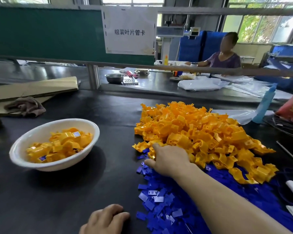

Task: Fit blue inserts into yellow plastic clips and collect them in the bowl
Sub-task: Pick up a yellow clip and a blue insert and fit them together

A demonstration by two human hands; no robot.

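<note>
A big heap of yellow clips [200,132] lies on the dark table at the right. In front of it spreads a layer of small blue inserts [161,203]. My right hand [169,159] reaches to the heap's near left edge, palm down, fingers curled around a yellow clip [151,155] there. My left hand [107,218] rests at the bottom edge, fingers loosely curled, nothing visible in it. A white bowl [32,134] at the left holds several yellow clips with blue inserts fitted [63,146].
Folded cardboard [34,89] and a rag [26,105] lie at the far left. A metal bowl [114,77] and plastic bags sit on the bench beyond. A blue bottle [265,103] stands at the right. Another person sits at the back right.
</note>
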